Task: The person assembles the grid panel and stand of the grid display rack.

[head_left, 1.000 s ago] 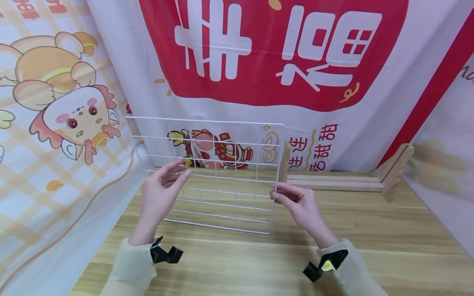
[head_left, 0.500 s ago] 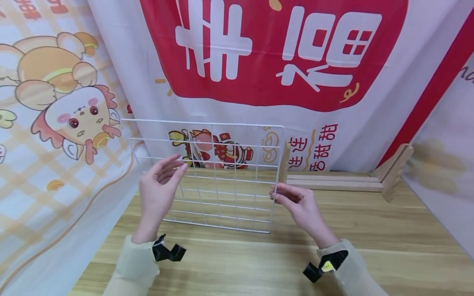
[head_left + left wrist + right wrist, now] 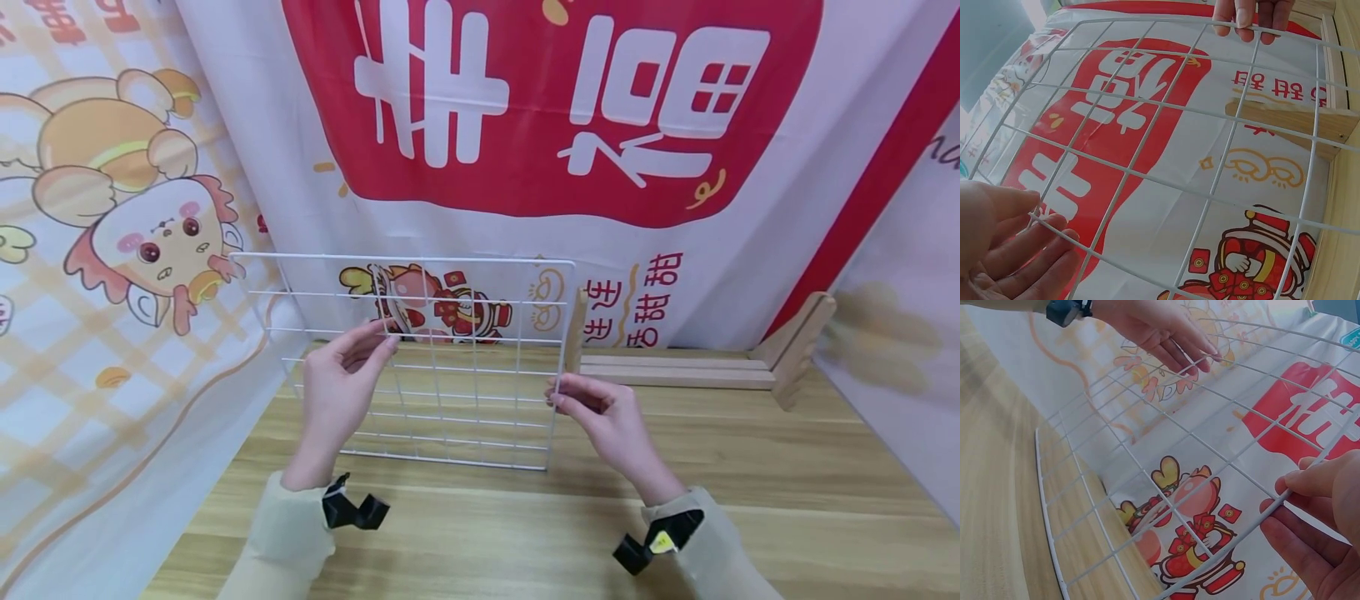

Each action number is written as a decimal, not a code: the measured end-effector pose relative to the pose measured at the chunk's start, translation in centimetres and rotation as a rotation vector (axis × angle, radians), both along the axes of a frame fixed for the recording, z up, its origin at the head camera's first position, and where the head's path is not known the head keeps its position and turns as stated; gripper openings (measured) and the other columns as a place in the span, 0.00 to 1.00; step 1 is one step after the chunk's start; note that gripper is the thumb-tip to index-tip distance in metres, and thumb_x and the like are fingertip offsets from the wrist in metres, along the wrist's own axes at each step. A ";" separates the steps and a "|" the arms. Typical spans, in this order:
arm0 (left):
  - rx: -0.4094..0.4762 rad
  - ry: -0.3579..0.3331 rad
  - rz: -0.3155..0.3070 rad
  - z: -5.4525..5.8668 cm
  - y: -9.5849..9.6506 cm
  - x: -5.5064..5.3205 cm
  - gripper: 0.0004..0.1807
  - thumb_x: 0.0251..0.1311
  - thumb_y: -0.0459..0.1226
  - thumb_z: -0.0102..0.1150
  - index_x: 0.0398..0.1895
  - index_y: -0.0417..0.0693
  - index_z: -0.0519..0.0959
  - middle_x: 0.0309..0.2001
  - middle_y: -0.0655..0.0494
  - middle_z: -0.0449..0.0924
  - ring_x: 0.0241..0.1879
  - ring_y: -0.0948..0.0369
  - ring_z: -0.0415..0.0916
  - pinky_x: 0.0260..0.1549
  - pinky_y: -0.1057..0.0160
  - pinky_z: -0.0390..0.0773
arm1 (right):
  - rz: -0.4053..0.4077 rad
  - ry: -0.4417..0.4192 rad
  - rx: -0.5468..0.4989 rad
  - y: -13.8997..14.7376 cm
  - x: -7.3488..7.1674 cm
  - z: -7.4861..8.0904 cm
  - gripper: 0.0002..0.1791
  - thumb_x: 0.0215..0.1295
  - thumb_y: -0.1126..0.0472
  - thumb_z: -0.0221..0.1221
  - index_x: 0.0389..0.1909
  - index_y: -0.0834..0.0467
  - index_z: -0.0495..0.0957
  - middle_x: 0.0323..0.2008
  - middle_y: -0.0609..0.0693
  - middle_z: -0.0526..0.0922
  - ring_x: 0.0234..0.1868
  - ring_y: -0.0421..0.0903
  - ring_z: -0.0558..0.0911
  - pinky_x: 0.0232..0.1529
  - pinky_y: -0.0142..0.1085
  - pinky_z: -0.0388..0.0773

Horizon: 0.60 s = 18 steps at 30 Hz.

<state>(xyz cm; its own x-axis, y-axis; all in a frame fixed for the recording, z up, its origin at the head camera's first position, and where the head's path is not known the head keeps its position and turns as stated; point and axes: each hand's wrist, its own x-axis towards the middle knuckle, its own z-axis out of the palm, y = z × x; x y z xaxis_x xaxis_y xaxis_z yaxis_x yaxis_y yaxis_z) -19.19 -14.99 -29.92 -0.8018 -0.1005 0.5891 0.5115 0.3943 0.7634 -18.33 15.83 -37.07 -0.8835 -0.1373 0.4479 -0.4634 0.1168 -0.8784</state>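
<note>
- A printed cloth (image 3: 735, 275) hangs behind a wooden table (image 3: 480, 533).
- The white wire grid (image 3: 475, 368) is held up over the table, between the hands; whether its lower edge touches the wood is unclear.
- It looks light and stiff, its smooth wires probably a little slippery; the thicker outer rim seems the best hold.
- The right hand (image 3: 603, 410) pinches the right rim, fingers nearly closed.
- The left hand (image 3: 341, 387) loosely pinches an inner wire.
- A wooden stand (image 3: 678, 373) lies beyond.
</note>
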 end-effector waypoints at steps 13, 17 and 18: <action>0.116 -0.005 -0.013 -0.1 0.4 -0.5 0.11 0.59 0.33 0.62 0.44 0.36 0.81 0.35 0.44 0.83 0.33 0.49 0.82 0.32 0.59 0.82 | -0.004 0.016 -0.020 -0.1 -0.2 -0.1 0.12 0.60 0.74 0.59 0.45 0.66 0.79 0.41 0.60 0.82 0.40 0.57 0.82 0.40 0.41 0.81; 0.173 -0.014 -0.041 -0.3 0.3 -1.0 0.11 0.58 0.33 0.62 0.42 0.34 0.80 0.35 0.42 0.83 0.34 0.48 0.82 0.32 0.56 0.82 | -0.012 -0.004 -0.027 -0.1 -0.2 -0.2 0.12 0.60 0.73 0.59 0.45 0.65 0.80 0.42 0.62 0.82 0.41 0.56 0.82 0.41 0.41 0.81; 0.186 -0.021 -0.048 -0.4 0.3 -1.1 0.11 0.58 0.33 0.62 0.42 0.34 0.80 0.35 0.42 0.83 0.34 0.47 0.82 0.33 0.56 0.82 | -0.011 -0.009 -0.030 0.0 -0.2 -0.2 0.12 0.60 0.73 0.59 0.45 0.65 0.79 0.42 0.63 0.82 0.41 0.56 0.82 0.41 0.41 0.81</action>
